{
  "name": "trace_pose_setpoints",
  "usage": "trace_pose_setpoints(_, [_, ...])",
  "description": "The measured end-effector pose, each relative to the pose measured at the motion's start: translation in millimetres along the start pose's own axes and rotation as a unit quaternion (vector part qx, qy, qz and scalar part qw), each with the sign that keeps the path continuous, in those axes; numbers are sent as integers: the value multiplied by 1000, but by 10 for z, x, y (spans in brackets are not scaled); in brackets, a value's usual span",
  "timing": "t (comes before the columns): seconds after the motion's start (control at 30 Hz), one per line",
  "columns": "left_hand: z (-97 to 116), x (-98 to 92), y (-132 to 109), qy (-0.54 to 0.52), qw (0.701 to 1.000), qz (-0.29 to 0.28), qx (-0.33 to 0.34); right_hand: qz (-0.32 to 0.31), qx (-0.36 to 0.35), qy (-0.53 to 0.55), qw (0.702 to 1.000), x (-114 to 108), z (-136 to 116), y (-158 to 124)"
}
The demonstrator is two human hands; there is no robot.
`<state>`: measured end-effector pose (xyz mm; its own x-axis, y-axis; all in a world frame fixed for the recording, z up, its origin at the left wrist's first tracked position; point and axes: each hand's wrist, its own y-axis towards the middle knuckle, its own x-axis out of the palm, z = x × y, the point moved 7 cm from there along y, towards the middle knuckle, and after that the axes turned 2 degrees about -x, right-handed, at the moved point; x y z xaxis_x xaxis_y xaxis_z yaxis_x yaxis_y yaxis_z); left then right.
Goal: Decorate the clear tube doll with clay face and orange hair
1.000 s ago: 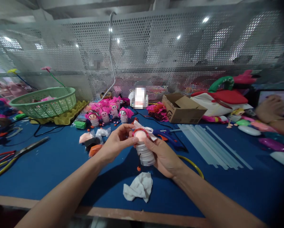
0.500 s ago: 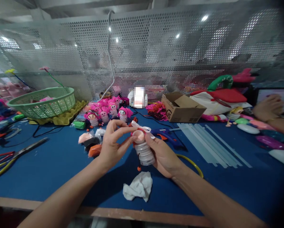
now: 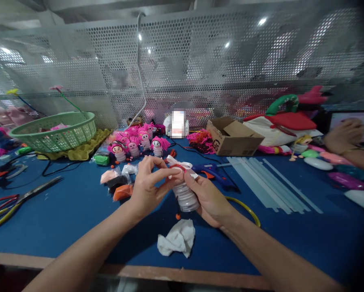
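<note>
Between my hands is a small doll (image 3: 186,196) with a ribbed, clear-and-white body, a pinkish round face, a white bow on top and an orange ball hanging below. My right hand (image 3: 210,198) wraps round its right side, thumb by the face. The fingers of my left hand (image 3: 150,182) press on the face from the left, partly covering it. Below the doll lies a crumpled white tissue (image 3: 178,239). To the left of my left hand are small bags of clay, among them an orange one (image 3: 123,192) and a black one (image 3: 116,183).
Finished-looking pink-haired dolls (image 3: 134,147) stand behind. A blue glue gun (image 3: 218,178) and glue sticks (image 3: 267,184) lie right, before a cardboard box (image 3: 235,140). Scissors (image 3: 26,195) and a green basket (image 3: 56,136) are left. Another person's hands (image 3: 347,136) show far right.
My left fingers have shifted from pinching at the face's upper left edge to pressing flatter across it. The doll and my right hand have hardly moved.
</note>
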<state>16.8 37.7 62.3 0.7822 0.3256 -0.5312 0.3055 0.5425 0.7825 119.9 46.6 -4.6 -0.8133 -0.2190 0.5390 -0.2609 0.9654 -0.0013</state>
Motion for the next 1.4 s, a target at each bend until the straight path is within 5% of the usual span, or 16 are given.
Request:
trace_pose_setpoints(0.23, [31,-8,-14,-2,999,22,45,18,26,-3,999,-8,-1,-21])
trace_pose_setpoints(0.43, [-43,-12,10,-126,991,8,-49,19,15,-11,1000,-34,17,-4])
trace_pose_setpoints(0.87, [49,13,26,-19,999,-21,-17,12,-23,-78,997,-28,39,-25])
trace_pose_setpoints(1.13, [-1,-7,48,-62,996,-30,-52,11,-34,-75,997,-34,18,-8])
trace_pose_setpoints(1.4, [-310,67,-60,-214,944,-4,-252,18,-15,-54,998,-34,9,-22])
